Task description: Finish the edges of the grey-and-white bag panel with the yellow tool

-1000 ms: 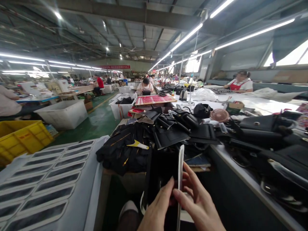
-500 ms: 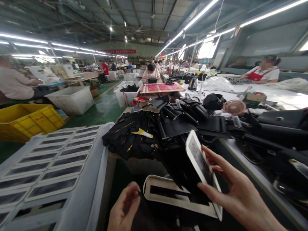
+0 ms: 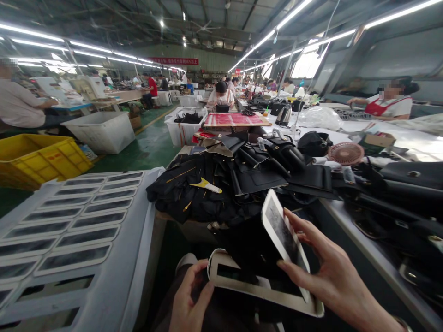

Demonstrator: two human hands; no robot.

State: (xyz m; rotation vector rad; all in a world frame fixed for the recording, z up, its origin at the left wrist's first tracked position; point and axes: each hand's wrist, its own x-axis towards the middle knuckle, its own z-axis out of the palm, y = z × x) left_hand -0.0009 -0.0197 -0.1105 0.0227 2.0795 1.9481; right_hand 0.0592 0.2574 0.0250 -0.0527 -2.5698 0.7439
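One white bin (image 3: 183, 130) of black pieces (image 3: 190, 118)

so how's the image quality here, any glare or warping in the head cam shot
Head view: the ceiling tube lights blow out to white streaks and the window is overexposed; wide-angle warping bends the roof beams and stretches the grey slotted tray at the left edge; the right hand and white card are fairly sharp, the left hand slightly soft.
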